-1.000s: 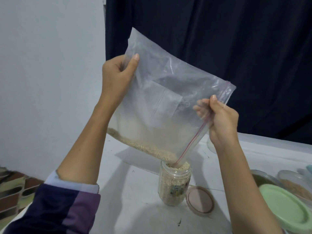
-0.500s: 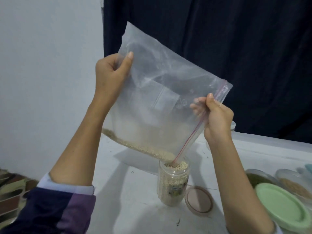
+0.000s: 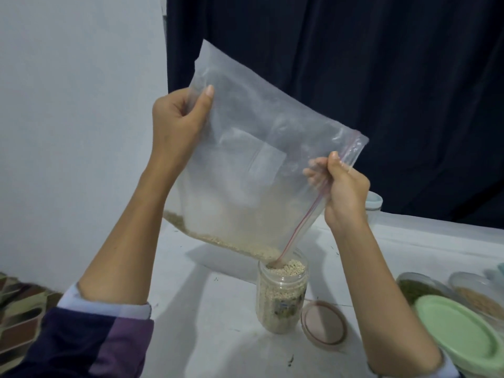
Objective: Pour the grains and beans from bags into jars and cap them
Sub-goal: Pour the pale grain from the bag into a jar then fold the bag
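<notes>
A plain pale wall (image 3: 76, 132) is seen on the left. A dark navy curtain (image 3: 381, 77) is hung in folds behind the white bench (image 3: 218, 336). A patterned floor (image 3: 19, 309) in brown and green is glimpsed at lower left. The light is dim and even.

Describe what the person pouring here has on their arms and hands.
Both hands are bare: no gloves, rings or watch show on the left hand or right hand. The left sleeve is pushed up, dark navy with a purple panel over a pale blue cuff. Only a pale edge of the right sleeve shows.
</notes>
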Motion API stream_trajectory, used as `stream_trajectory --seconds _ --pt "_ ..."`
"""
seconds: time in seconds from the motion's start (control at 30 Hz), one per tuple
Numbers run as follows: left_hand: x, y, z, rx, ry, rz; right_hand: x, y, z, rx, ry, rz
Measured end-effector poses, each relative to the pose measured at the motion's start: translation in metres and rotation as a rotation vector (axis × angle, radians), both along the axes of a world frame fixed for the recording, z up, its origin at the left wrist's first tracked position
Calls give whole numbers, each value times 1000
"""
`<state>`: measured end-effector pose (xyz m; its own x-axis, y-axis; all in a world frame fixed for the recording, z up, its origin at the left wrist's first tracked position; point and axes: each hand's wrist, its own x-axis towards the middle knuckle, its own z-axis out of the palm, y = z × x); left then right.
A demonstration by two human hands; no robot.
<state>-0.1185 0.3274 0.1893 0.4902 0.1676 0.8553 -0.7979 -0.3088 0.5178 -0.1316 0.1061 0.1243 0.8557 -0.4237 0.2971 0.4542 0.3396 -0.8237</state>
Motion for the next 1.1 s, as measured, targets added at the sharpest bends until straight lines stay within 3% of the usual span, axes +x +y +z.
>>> stream_trajectory --seconds 0.47,1.1 --pt "3 6 -7 -19 -3 20 1 -4 6 -61 -8 15" --pt "-3 7 -3 9 117 -24 -10 -5 7 3 19 36"
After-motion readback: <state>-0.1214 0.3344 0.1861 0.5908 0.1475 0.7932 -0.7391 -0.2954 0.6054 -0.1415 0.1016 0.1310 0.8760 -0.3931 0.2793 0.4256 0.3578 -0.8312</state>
